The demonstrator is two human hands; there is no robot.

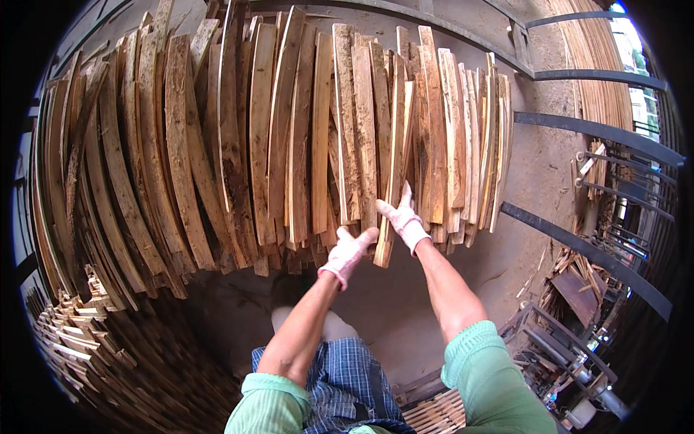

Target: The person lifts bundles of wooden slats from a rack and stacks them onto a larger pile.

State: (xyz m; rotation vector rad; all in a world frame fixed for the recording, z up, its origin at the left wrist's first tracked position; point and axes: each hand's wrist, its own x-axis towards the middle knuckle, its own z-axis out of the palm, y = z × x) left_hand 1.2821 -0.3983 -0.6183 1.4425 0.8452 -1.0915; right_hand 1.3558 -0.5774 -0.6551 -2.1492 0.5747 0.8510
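My right hand [406, 220], in a pale pinkish-white glove, is at the near end of a narrow wooden strip [396, 152]. Its thumb lies across the strip while one finger points away along the right side; any fingers underneath are hidden. This strip juts nearer to me than its neighbours. Just left of its end is my left hand [348, 254], gloved alike, with thumb and fingers apart and nothing in its grasp. Its fingertips come close to the strip's left edge; whether they touch cannot be told. Beyond both hands spreads a wide row of rough wooden strips [260, 137].
More strips are stacked at the lower left [79, 333]. Dark curved metal bars [593, 253] reach in from the right, near a metal frame [524, 50]. Wood scraps [578, 289] and machinery [571, 362] stand at the lower right. Long boards [596, 65] lie at the upper right.
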